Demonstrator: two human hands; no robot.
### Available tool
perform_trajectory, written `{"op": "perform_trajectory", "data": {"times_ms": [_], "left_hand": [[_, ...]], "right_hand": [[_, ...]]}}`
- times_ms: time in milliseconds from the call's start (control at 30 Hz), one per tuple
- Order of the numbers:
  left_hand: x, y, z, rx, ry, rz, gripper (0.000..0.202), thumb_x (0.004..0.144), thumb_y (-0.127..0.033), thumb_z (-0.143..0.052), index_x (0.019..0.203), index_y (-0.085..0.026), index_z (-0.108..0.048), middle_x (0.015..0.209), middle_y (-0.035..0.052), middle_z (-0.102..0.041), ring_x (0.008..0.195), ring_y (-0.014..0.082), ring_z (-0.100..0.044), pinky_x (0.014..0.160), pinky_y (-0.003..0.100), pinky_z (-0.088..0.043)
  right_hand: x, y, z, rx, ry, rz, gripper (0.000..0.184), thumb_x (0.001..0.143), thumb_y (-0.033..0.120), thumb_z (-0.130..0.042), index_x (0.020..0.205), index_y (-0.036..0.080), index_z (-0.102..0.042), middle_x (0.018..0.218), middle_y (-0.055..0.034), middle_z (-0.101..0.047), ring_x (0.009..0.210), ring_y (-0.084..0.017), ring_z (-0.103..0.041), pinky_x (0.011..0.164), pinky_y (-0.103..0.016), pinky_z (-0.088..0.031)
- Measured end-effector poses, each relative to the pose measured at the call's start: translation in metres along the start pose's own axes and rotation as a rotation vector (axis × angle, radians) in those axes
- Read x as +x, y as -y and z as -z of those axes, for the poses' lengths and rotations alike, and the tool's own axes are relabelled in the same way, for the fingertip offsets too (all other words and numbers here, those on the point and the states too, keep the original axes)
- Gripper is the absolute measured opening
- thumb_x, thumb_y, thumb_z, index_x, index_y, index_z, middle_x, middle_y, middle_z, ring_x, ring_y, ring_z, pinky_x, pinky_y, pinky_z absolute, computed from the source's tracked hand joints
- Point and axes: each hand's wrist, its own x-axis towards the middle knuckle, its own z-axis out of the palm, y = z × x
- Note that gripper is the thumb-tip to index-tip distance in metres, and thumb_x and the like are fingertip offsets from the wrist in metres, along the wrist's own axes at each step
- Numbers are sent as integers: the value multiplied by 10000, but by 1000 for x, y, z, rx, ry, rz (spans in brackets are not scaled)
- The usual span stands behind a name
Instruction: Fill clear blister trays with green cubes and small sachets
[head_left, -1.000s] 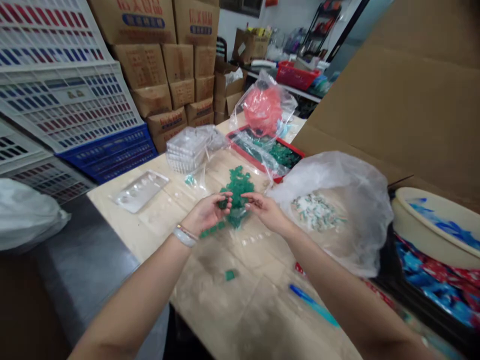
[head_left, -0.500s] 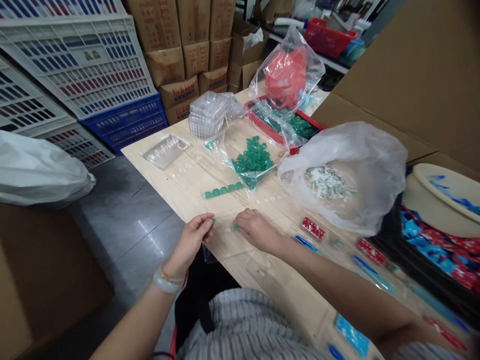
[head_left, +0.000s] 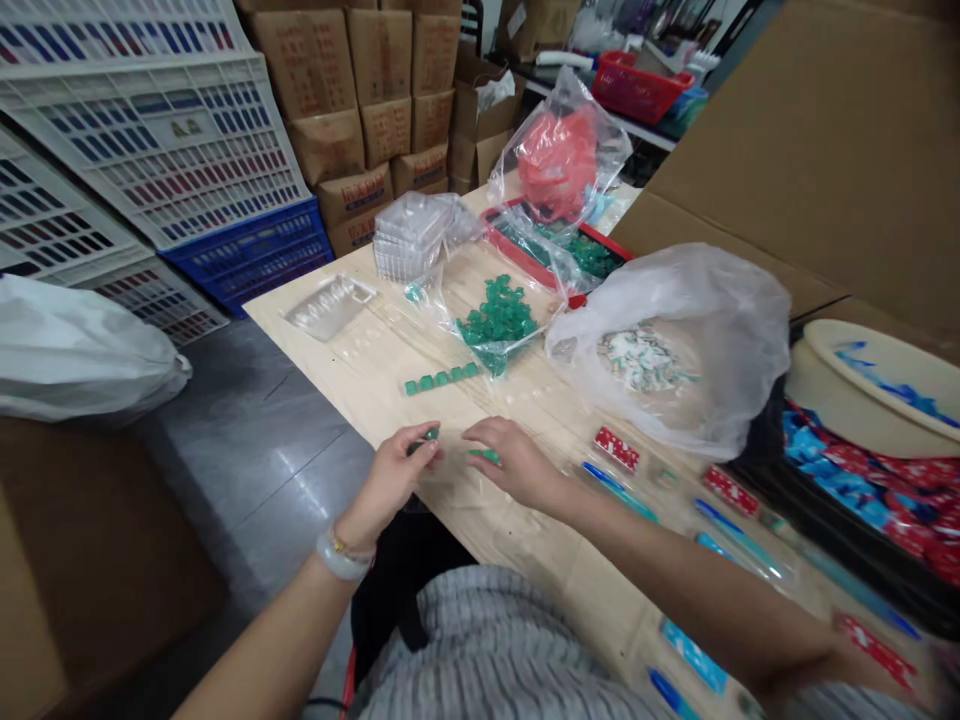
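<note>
My left hand (head_left: 394, 475) pinches a small green tile (head_left: 429, 436) at the near edge of the pale wooden table (head_left: 352, 375). A little to its right, my right hand (head_left: 510, 462) is curled over another small green tile (head_left: 486, 456) lying on the table. Beyond the hands a short row of green tiles (head_left: 441, 379) lies on the wood. Farther back, a heap of green tiles (head_left: 497, 322) rests on a clear plastic bag.
A clear blister tray (head_left: 330, 303), a stack of clear trays (head_left: 411, 237), a red tray (head_left: 570, 262) and a bag of red pieces (head_left: 559, 160) stand at the back. A large bag of mixed tiles (head_left: 675, 350) sits right, with packets (head_left: 616, 449) nearby. Crates (head_left: 150, 150) and cartons stand left.
My hands came back from the green heap to the near table edge, each with a green tile. In the last half second they shifted slightly forward. The camera tilted down.
</note>
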Motion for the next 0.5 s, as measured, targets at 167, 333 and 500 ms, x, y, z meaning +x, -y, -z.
{"op": "perform_trajectory", "data": {"times_ms": [167,333,500], "left_hand": [[-6,-4,-16,76,124,-83,365,662,-298,-595,983,-124,-600,878,67,-620,696,153,-585,632,283,-491],[-6,-3,-21,42,162,-60,373,661,-296,-603,988,-117,-596,835,45,-646,716,163,-608,702,310,-503],[-7,-8,-25,8,140,-37,361,655,-271,-611,985,-125,-603,787,35,-665,717,170,-620,699,304,-504]], "right_hand": [[8,9,-5,755,-38,-283,151,729,302,-552,710,161,-503,626,13,-550,588,-107,-537,586,-260,-433],[3,4,3,1026,20,-355,223,641,319,-646,686,144,-515,605,23,-569,575,-89,-533,596,-243,-418],[1,6,12,1099,40,-401,233,615,301,-668,686,139,-518,606,26,-575,571,-77,-528,593,-229,-411]]}}
